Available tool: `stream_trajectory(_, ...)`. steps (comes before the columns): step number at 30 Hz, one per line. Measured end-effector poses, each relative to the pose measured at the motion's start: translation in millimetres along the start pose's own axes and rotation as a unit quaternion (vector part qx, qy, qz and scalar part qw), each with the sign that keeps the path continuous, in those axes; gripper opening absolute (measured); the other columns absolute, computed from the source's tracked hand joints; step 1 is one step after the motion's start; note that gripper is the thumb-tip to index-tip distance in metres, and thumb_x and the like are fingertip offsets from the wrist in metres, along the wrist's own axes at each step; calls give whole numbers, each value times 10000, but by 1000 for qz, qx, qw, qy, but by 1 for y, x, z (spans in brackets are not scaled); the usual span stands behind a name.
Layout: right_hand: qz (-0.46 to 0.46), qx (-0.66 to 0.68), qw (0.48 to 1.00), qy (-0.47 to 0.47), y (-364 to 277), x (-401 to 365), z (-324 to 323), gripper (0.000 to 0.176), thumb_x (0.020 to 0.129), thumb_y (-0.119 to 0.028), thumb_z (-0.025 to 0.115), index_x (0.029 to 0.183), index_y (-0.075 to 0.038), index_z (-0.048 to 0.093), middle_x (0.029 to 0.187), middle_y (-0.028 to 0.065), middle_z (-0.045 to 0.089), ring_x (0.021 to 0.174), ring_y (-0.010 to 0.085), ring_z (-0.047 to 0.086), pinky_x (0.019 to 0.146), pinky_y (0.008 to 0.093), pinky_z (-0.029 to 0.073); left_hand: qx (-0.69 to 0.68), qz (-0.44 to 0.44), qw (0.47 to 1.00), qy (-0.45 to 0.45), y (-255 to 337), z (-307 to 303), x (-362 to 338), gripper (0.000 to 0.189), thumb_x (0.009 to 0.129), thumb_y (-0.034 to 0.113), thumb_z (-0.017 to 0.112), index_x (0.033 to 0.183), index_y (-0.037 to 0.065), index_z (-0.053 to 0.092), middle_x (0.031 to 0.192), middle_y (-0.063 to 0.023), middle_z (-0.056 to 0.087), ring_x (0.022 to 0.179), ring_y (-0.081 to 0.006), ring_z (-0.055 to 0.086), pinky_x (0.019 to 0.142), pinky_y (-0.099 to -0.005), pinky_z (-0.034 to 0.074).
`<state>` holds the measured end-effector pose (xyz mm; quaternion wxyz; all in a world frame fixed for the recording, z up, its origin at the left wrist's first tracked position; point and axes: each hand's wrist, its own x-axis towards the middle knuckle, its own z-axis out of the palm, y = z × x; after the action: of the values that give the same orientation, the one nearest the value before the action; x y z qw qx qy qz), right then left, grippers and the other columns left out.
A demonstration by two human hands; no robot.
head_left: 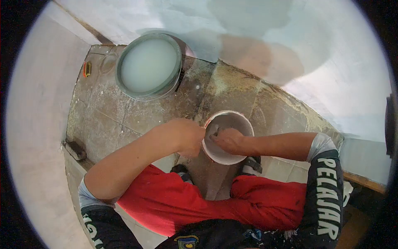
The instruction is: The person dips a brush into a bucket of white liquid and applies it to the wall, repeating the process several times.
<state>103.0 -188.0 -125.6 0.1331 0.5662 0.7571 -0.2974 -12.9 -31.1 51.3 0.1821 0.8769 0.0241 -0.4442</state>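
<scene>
A small white bucket (247, 120) with a reddish outer edge stands on the tiled floor between the person's feet. My left hand (190, 136) is closed at the bucket's left rim, its fingertips mostly hidden. Inside the bucket is my right hand (229, 141), its fingers curled together; what they hold, if anything, is too small and dark to make out. Greyish residue coats the bucket's inner wall.
A large round bucket (178, 50) of cloudy whitish liquid stands near the wall. A small red and yellow object (86, 69) lies at the far left of the floor. A dark block-like object (75, 150) is by the left wall. Red-trousered legs flank the small bucket.
</scene>
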Motion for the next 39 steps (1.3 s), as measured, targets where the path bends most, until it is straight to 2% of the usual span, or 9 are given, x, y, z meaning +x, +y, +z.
stream_trajectory(8,-69,-23,997,-5,1,-12,-15,274,842,-99,518,1110,-84,574,860,209,641,805,361,675,616,460,552,-33,20,998,52,-4,6,-2,298,767,150,544,1014,-9,593,826,-255,650,837,-424,638,737,-505,512)
stream_trajectory(17,-63,-16,997,-36,7,-33,-28,307,794,-60,561,1099,-68,591,859,207,653,797,368,673,653,459,547,-14,17,998,60,-5,9,-3,243,772,179,561,885,-33,605,830,-250,652,831,-421,640,734,-503,513)
stream_trajectory(20,-28,4,999,44,0,-44,-49,305,786,-57,572,1089,-60,597,839,192,657,786,366,672,656,452,543,-8,4,1000,16,-2,1,-6,261,778,184,559,934,-22,598,844,-246,653,844,-417,639,740,-498,513)
stream_trajectory(23,16,-1,999,31,8,-26,-27,291,785,-57,575,1074,-35,596,841,184,659,777,368,670,658,449,538,-13,-5,999,30,-3,2,-3,270,784,189,558,963,-11,596,838,-239,655,843,-415,639,740,-495,513)
stream_trajectory(27,-8,-12,1000,-6,2,-34,-38,297,795,-61,560,1088,-17,580,815,183,658,767,363,671,652,448,536,-18,-3,999,49,-3,7,-1,265,790,192,557,964,-4,598,833,-236,656,835,-412,641,739,-499,512)
stream_trajectory(29,9,31,999,-6,-1,-38,-47,177,779,-71,578,917,-9,671,883,195,686,853,365,682,704,458,557,-17,-10,999,27,-3,7,0,271,788,189,557,974,-4,596,842,-239,656,839,-412,641,744,-499,513)
stream_trajectory(32,20,28,997,62,-11,-40,-56,281,787,-70,567,1061,-11,587,770,180,661,760,351,673,654,444,538,-4,-16,1000,-11,0,-4,-4,290,786,185,555,1003,-3,590,862,-248,654,853,-416,638,758,-499,512)
stream_trajectory(36,23,36,995,95,5,-31,-23,275,782,-76,574,1045,3,585,768,187,660,749,357,668,656,441,539,-17,-14,999,26,-4,5,1,298,782,181,555,1012,-5,591,870,-250,654,862,-419,636,769,-499,512)
stream_trajectory(39,-65,-29,993,98,4,-39,-28,287,779,-76,579,1050,17,568,771,191,660,740,361,670,647,440,540,-26,-1,999,33,-2,8,1,300,783,184,553,1014,-4,593,881,-249,655,874,-418,635,781,-503,511)
